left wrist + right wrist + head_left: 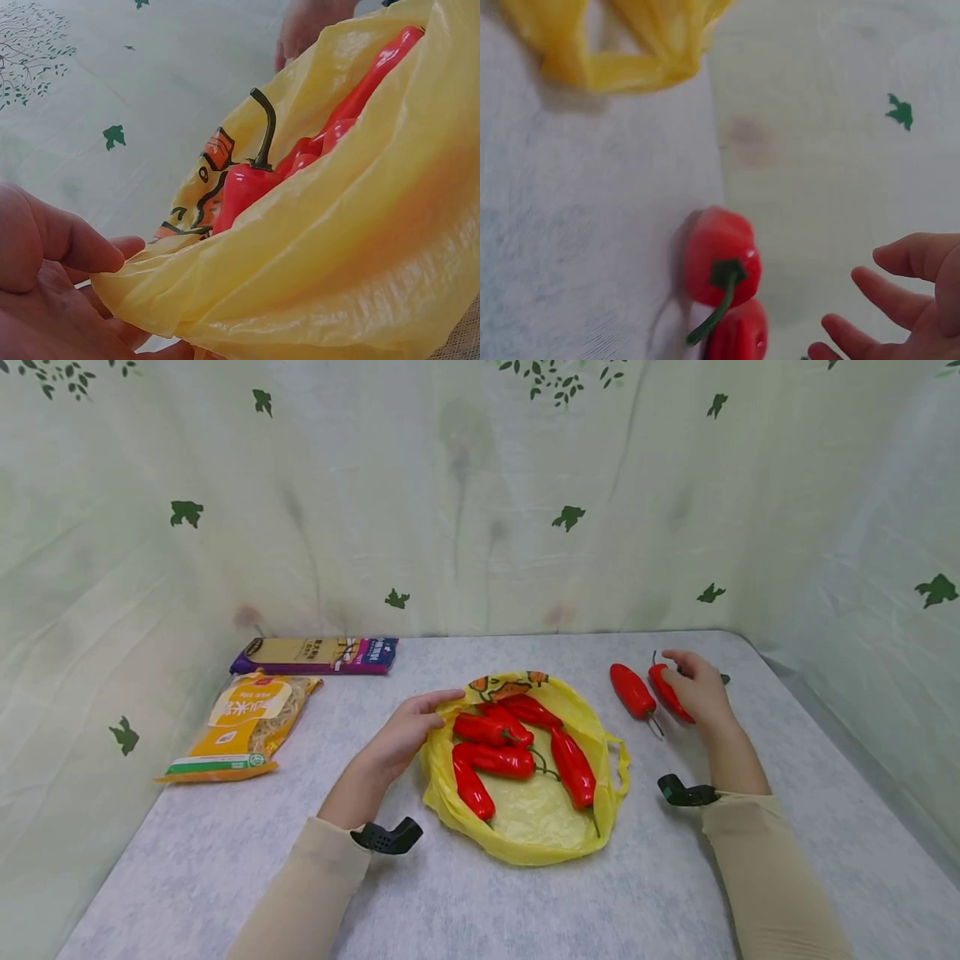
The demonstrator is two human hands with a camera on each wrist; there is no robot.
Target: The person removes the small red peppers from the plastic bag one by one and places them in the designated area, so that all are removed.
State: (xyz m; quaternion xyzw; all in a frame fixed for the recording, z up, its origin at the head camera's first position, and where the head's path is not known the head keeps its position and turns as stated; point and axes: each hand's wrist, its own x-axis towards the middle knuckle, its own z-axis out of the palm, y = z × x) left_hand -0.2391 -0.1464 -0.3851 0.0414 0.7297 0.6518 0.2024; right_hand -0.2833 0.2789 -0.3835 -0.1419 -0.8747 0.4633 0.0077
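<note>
A yellow plastic bag (536,818) lies wide open on the table with several red peppers (498,761) inside. My left hand (401,732) pinches the bag's left rim; the left wrist view shows the thumb (79,244) on the yellow film. Off to the right, two loose peppers lie side by side, one red pepper (632,690) nearer the bag and a second pepper (666,692) partly behind my right hand (703,695). In the right wrist view that hand's fingers (889,296) are spread, holding nothing. A green stem tip (725,678) shows beyond the hand; its body is hidden.
At the left stand-off from the bag lie an orange-and-white food packet (240,727) and a long purple-and-tan packet (315,656). A pale curtain (480,527) with leaf prints hangs behind the table (450,910). The bag's handle loop (622,764) sticks out rightward.
</note>
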